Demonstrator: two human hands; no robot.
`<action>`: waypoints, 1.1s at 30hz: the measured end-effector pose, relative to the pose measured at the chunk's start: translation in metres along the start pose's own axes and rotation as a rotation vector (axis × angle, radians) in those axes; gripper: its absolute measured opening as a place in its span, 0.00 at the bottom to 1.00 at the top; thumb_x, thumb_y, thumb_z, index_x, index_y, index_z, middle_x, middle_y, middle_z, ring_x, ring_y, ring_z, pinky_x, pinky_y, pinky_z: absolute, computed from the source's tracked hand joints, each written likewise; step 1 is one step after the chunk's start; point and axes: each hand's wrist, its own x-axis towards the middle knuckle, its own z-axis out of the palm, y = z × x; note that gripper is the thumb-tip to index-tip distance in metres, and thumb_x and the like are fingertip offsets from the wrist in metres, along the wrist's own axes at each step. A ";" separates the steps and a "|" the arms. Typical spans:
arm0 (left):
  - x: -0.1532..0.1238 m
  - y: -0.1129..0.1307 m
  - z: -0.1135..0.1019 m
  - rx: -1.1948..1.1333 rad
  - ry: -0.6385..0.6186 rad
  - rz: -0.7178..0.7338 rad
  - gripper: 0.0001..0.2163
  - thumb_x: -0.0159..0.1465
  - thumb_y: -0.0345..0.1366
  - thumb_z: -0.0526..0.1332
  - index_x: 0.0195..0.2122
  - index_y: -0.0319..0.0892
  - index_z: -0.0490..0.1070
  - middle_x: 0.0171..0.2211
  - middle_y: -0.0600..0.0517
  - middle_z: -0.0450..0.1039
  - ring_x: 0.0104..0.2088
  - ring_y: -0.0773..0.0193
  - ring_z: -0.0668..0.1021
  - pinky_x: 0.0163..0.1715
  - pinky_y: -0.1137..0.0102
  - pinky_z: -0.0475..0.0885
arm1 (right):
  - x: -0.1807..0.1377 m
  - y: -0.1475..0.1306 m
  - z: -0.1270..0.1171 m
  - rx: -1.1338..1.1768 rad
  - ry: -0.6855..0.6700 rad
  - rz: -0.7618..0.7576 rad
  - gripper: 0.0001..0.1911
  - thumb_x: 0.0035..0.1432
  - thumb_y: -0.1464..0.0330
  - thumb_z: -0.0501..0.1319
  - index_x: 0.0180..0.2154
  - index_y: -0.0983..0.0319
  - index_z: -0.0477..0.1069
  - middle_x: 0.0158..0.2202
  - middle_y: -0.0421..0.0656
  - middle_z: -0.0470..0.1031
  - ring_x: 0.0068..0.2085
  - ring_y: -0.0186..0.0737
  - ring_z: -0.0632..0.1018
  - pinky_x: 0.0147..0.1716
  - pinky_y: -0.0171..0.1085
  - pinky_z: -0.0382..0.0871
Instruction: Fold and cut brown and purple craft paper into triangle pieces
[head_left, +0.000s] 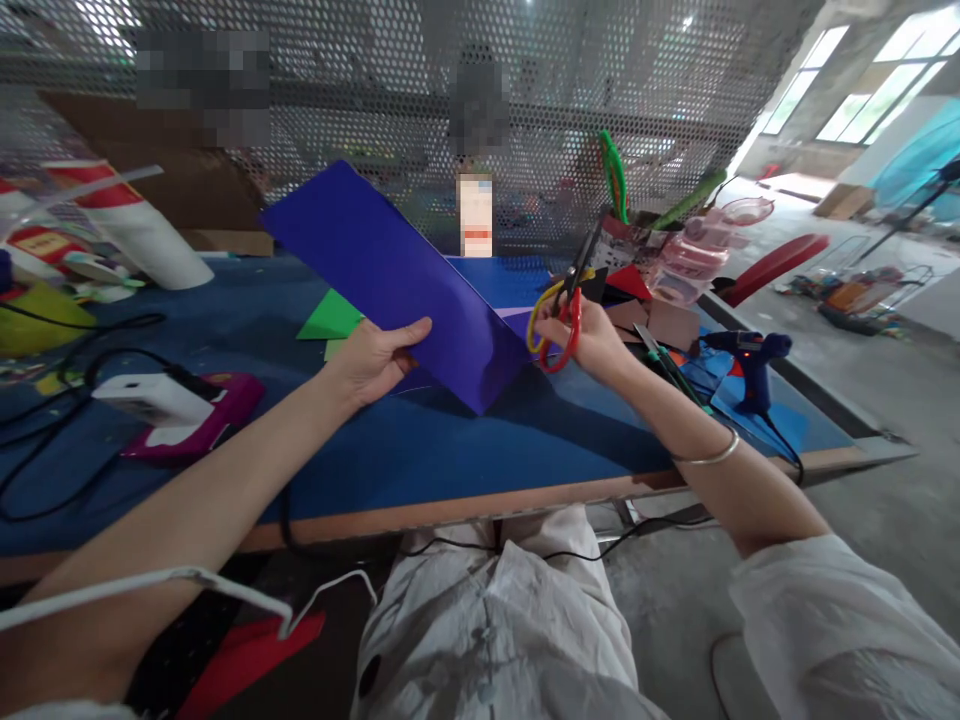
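Note:
My left hand [373, 362] is closed on the near long edge of a stiff blue-purple sheet [401, 275], thumb on top, fingers mostly hidden beneath. The sheet is tilted above the table, its far left corner raised and its near corner low. In my right hand [596, 345] is a pair of scissors with one red and one yellow handle [576, 325], dark blades pointing up and away. The scissors are beside the sheet's right end; whether my right fingertips touch the sheet I cannot tell. A green piece [330, 315] lies behind my left hand.
A magenta power strip [244, 395] with a white plug and cables lies at left, near a white roll [154, 235]. At right are a blue glue gun [754, 365], craft knives [667, 365], coloured scraps and a pink clear container [690, 255]. Perforated metal mesh [360, 100] stands behind.

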 end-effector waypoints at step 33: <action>0.004 0.015 -0.007 0.001 0.063 0.087 0.03 0.61 0.32 0.68 0.34 0.46 0.81 0.42 0.49 0.87 0.60 0.44 0.81 0.59 0.48 0.80 | -0.009 0.013 0.007 -0.171 -0.073 0.035 0.25 0.59 0.47 0.70 0.44 0.56 0.67 0.28 0.32 0.64 0.29 0.33 0.66 0.32 0.36 0.61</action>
